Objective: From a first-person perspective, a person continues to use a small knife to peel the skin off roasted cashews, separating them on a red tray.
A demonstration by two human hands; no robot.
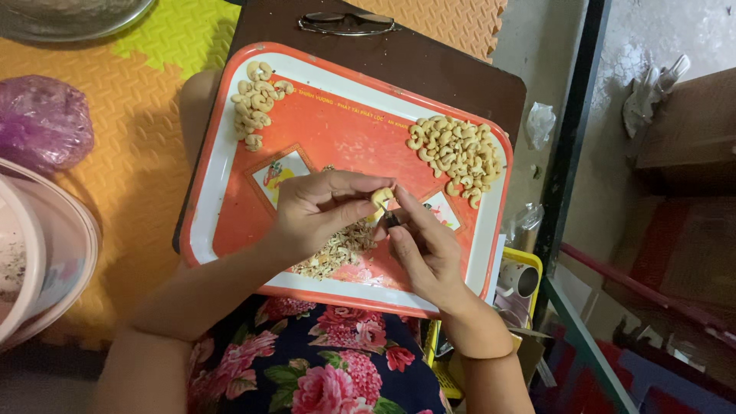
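Note:
An orange tray (337,126) with a white rim rests on my lap. My left hand (318,211) pinches a pale cashew nut (380,198) between thumb and fingers above the tray's middle. Pressed close to it, my right hand (425,245) grips a small dark tool (392,220) whose tip touches the nut. Under my hands lies a heap of thin brown peelings (337,253). A small pile of cashews (257,100) sits at the tray's far left corner. A bigger pile of cashews (458,156) lies at the far right.
A dark brown board (429,61) lies under the tray, with a pair of glasses (346,23) on its far edge. A pink plastic basin (46,253) and a purple bag (42,123) sit on the foam mat at left. A dark metal frame (571,153) stands at right.

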